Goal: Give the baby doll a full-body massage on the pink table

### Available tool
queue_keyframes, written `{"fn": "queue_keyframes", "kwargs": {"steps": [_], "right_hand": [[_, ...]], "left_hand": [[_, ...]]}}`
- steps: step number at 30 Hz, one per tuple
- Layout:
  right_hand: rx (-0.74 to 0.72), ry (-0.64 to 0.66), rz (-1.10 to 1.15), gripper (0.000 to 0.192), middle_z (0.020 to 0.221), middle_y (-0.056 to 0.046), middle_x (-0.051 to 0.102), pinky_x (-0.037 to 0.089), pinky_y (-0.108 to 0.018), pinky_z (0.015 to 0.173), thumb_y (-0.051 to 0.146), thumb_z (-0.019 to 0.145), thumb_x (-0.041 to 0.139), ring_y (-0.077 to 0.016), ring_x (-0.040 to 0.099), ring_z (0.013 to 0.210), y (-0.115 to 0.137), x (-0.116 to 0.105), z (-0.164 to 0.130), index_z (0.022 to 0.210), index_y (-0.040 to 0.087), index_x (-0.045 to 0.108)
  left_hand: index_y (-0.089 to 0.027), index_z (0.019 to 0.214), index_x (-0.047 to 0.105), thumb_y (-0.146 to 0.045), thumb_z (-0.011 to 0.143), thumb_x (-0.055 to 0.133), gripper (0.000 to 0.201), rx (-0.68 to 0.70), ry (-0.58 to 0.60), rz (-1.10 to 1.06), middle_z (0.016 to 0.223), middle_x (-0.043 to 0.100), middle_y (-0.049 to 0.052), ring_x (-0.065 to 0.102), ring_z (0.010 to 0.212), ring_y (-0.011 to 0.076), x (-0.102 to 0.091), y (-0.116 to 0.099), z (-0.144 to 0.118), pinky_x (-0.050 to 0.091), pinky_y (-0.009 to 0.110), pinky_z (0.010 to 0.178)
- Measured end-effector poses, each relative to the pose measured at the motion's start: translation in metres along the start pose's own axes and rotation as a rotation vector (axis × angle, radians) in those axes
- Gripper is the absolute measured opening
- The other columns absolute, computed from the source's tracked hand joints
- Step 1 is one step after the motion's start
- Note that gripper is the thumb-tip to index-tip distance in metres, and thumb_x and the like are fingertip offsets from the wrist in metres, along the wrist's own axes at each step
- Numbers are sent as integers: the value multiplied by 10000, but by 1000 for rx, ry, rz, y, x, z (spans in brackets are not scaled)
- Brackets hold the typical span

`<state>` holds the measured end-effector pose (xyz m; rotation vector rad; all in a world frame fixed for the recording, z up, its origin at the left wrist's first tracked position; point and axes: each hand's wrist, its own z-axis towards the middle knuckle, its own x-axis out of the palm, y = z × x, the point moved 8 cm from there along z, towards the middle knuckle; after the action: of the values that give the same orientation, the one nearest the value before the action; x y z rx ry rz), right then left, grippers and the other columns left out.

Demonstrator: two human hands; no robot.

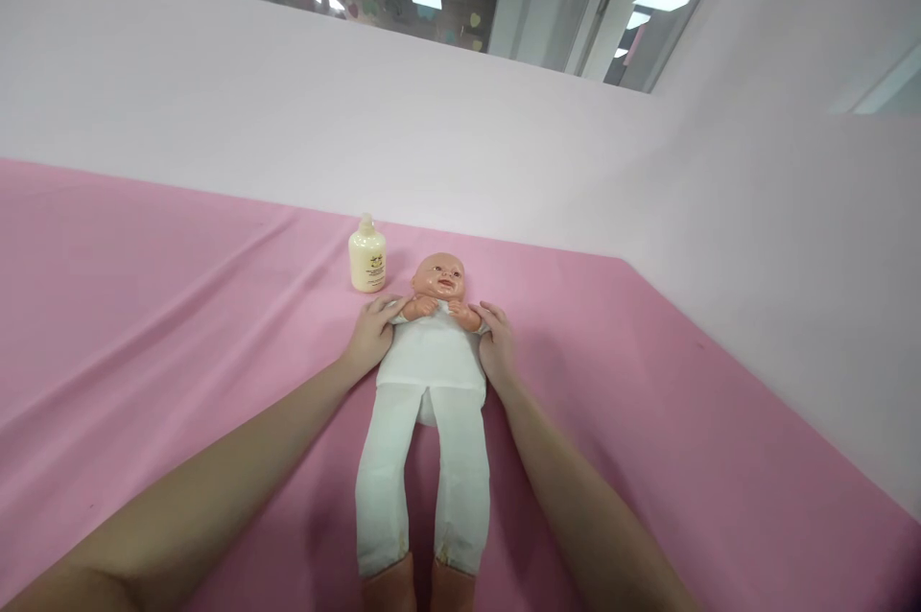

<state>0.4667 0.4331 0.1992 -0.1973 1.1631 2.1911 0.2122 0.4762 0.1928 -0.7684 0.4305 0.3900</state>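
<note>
A baby doll (432, 363) in a white top and white leggings lies face up on a table (144, 305) draped in pink cloth, its head pointing away from the camera and its bare feet nearest the lower edge of the view. The person's left hand (372, 334) rests against the doll's shoulder and upper side, fingers spread and curled around it, while the right hand (496, 343) presses against the opposite side of the torso in the same way, so that the doll is cupped between both palms. The doll's small arms are folded up against its chest, between the two hands. Both of the person's bare forearms reach in from the bottom corners of the view. A cream-coloured bottle (366, 255) with a rounded cap stands upright on the cloth just beyond the left hand, near the doll's head. A pale pink wall (504, 132) rises behind the table.
</note>
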Motion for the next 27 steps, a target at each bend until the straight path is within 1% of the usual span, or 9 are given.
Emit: {"fn": "queue_keyframes", "kwargs": {"steps": [5,11,14,17,22,24,27], "right_hand": [[-4,20,-37,645,1292,-54,619,392,-452,1126,-1,709,382,-221,528,1236,4,-1,0,1183,285,712],[-26,39,-58,649,1304,-60,603,383,-468,1135,24,688,438,-233,517,1247,9,1,0,1234,281,677],[-15,44,-54,643,1319,-56,590,372,-475,1144,50,689,468,-242,499,1264,10,2,-1,1253,292,660],[-8,61,-50,625,1336,-59,577,353,-489,1154,75,699,488,-253,482,1278,11,2,-1,1261,293,652],[-17,78,-39,594,1358,-73,557,324,-503,1169,120,734,496,-261,464,1304,13,3,-2,1291,278,627],[-21,79,-35,594,1364,-77,555,318,-510,1170,123,742,482,-260,459,1311,13,3,-2,1301,269,620],[-26,78,-28,590,1371,-89,553,310,-515,1173,133,755,468,-263,451,1320,13,3,-3,1316,248,607]], "left_hand": [[-262,1302,647,-18,754,389,653,9,8,0,1260,623,75,547,1196,259,2,2,1,416,525,1083],[-276,1299,650,-33,740,400,659,22,1,-40,1213,631,70,552,1180,259,-1,-5,1,416,514,1085],[-280,1306,643,-63,746,420,640,-11,6,-36,1232,613,64,531,1208,261,-2,-6,0,393,507,1110],[-287,1318,632,-120,772,454,598,-46,18,-24,1259,598,64,507,1234,273,-2,-7,-2,374,516,1124],[-263,1283,653,-266,866,497,445,-41,2,-37,1250,605,85,528,1199,286,-4,-10,-1,376,525,1108],[-252,1268,660,-319,903,493,407,-30,-2,-46,1234,614,92,542,1180,280,-5,-12,0,390,516,1096],[-243,1257,665,-348,937,465,391,-22,-7,-52,1222,623,97,553,1168,275,-6,-13,1,401,513,1085]]}}
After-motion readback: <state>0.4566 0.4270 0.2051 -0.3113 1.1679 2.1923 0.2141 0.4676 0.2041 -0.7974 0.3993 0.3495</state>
